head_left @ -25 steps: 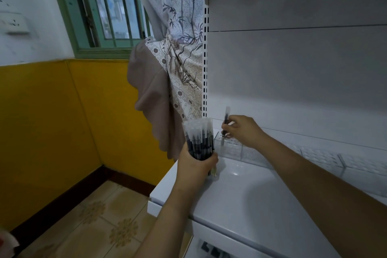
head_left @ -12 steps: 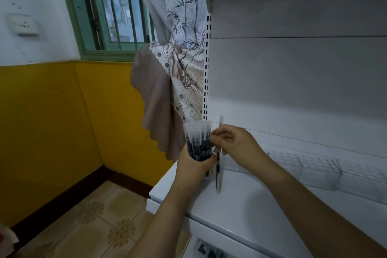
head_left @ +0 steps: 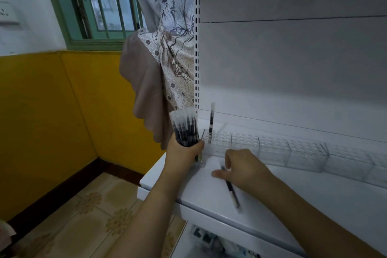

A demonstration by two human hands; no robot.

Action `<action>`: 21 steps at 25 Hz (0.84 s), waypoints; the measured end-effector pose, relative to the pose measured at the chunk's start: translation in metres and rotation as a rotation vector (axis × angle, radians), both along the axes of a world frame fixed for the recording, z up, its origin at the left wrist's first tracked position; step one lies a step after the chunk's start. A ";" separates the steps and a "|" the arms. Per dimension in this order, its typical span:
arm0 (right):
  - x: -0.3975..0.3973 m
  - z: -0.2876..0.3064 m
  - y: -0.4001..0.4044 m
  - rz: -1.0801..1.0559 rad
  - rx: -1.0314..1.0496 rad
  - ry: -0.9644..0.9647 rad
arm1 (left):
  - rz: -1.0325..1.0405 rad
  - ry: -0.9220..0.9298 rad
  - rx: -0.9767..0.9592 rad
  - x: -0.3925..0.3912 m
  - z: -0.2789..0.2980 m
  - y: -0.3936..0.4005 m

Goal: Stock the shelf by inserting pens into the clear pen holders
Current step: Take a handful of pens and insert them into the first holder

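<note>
I read right hand (head_left: pixel 243 168) pinching a pen (head_left: pixel 231 191), long axis toward me, holders (head_left: pixel 272 148) just beyond; left hand (head_left: pixel 184 152) grips the bundle (head_left: pixel 185 129).

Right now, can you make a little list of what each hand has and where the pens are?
left hand: grips a bundle of pens, caps up, at the shelf's left end
right hand: holds one pen, slanted low over the white shelf; picture blurred here
standing pen: upright in the leftmost clear pen holder
other holders: a row running right along the back, no pens seen in them
beside the shelf: patterned curtain, green window frame, yellow wall
</note>
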State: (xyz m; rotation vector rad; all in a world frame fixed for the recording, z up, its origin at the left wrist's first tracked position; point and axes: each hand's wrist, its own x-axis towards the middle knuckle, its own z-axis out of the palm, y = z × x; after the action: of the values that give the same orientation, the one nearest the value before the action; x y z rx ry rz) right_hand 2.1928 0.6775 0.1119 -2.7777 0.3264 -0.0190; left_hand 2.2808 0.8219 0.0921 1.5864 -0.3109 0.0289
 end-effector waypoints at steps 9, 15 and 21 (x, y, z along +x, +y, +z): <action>0.005 0.058 -0.006 0.007 0.461 -0.672 | -0.026 0.005 -0.050 -0.001 0.003 0.001; 0.051 0.063 -0.004 0.071 0.490 -0.777 | -0.023 0.004 -0.034 0.002 0.002 -0.001; 0.064 0.063 -0.011 0.037 0.359 -0.785 | -0.063 -0.023 -0.016 0.002 0.001 0.000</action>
State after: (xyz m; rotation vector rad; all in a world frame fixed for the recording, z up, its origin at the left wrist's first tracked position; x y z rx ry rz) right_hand 2.2566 0.6664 0.1747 -2.2017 0.0589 -0.9117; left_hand 2.2826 0.8223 0.0927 1.5600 -0.3781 0.0011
